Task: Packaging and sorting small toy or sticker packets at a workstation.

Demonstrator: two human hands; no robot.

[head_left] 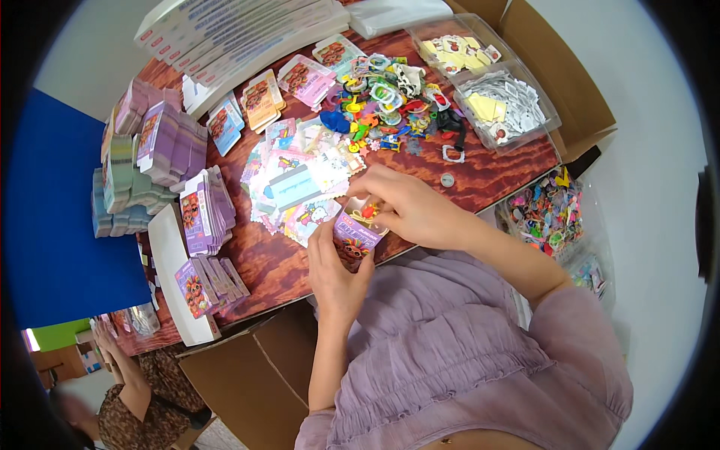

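Observation:
Close to the table's front edge, my left hand grips a small purple printed carton with its top open. My right hand is at the carton's mouth, thumb and fingers curled round the opening. A small red and yellow trinket shows in the opening between my fingers. Just beyond the carton lies a loose spread of printed sticker sheets, a pale blue card on top. Past these is a heap of colourful small plastic toys.
Purple cartons and flat carton stacks fill the left side. Long white boxes stand at the back. A clear divided tray holds paper pieces. A bag of trinkets sits right; a round piece lies nearby. Another person works lower left.

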